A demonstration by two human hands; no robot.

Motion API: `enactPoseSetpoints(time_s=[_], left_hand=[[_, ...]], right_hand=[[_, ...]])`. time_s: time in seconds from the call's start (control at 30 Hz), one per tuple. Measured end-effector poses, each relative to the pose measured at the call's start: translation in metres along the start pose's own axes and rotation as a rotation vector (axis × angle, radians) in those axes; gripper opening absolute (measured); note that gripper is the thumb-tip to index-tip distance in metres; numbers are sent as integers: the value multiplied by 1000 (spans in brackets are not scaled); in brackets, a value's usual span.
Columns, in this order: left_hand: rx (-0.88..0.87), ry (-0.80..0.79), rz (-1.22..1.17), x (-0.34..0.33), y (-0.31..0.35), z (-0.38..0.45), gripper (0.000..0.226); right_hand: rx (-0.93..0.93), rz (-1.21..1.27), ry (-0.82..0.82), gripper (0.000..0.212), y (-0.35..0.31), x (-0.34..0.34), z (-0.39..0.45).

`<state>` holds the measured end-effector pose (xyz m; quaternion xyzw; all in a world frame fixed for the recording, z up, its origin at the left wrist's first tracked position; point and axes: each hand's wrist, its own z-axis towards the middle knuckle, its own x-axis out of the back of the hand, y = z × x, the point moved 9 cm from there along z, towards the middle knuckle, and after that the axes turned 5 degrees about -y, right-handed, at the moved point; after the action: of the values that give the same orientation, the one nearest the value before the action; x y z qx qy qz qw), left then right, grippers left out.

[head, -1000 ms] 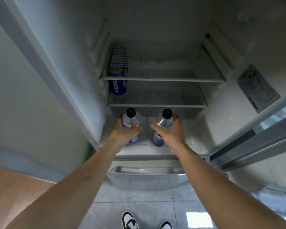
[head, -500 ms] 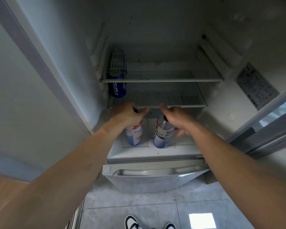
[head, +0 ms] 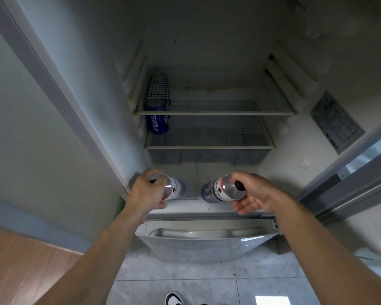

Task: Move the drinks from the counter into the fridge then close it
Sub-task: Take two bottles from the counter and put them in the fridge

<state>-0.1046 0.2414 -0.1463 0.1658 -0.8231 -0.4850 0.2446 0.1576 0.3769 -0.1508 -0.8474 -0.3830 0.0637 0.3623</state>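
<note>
At fridge floor, left hand [head: 144,195] fingers wrap the left bottle [head: 174,190] near its cap; right hand [head: 254,195] pinches the right bottle [head: 220,190] neck, other fingers spread. Both bottles tilted, bases on the bottom ledge [head: 194,206]. Placing step; next stand upright, let go. Pepsi can [head: 157,119] shelved above.

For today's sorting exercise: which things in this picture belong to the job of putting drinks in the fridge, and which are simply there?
Job: left bottle, held by left hand; right bottle, held by right hand; Pepsi can; fridge.

Just there: sticker; shoe; floor tiles.
</note>
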Motion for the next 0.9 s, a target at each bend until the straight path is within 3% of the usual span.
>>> enactPoseSetpoints(time_s=[0.2,0.37,0.43,0.57,0.8,0.9], left_hand=[[69,103,-533,11,-32,-35,16],[-133,151,-703,6,-5,-58,25],[-247,150,-685,0,13,-59,29],[-389,142,-582,-12,46,-43,34],[-558,188,-273,-28,73,-7,37],[-590,127,-130,-40,69,9,45]], right_hand=[[83,351,-51,38,25,0,-10],[287,539,-68,46,0,5,-21],[367,576,-59,52,-15,3,-23],[482,601,-9,42,-40,-8,-19],[578,391,78,76,-62,-36,15],[602,265,106,81,-67,-44,32]])
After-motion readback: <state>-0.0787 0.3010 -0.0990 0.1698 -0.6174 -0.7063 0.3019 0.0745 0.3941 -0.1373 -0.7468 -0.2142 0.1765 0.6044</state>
